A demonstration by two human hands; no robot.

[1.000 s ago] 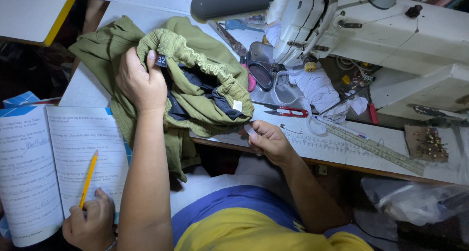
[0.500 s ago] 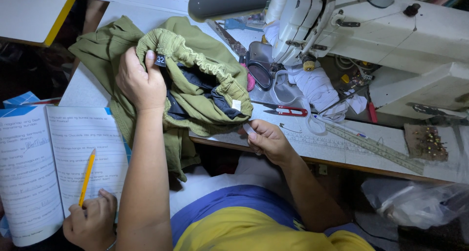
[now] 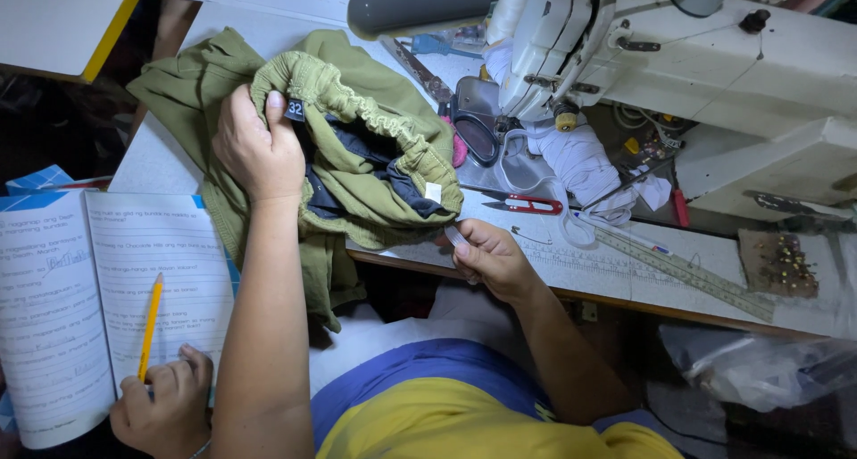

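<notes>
On sewing table (image 3: 170, 160): left hand (image 3: 259, 151) closed on elastic waistband of olive-green garment (image 3: 357, 146), beside small dark size tag (image 3: 295, 110). Right hand (image 3: 489, 258) pinching small pale strip (image 3: 456, 237) at table edge. Garment bunched, dark lining exposed, partly hanging over edge. Further right: red-handled snips (image 3: 527, 205), sewing machine (image 3: 643, 48).

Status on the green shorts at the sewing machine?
Done: elastic waistband looks already gathered. In hand: left hand grips the shorts at the waistband; right hand pinches something small and pale at the table edge. Left: shorts are not under the sewing machine; scissors lie untouched.
</notes>
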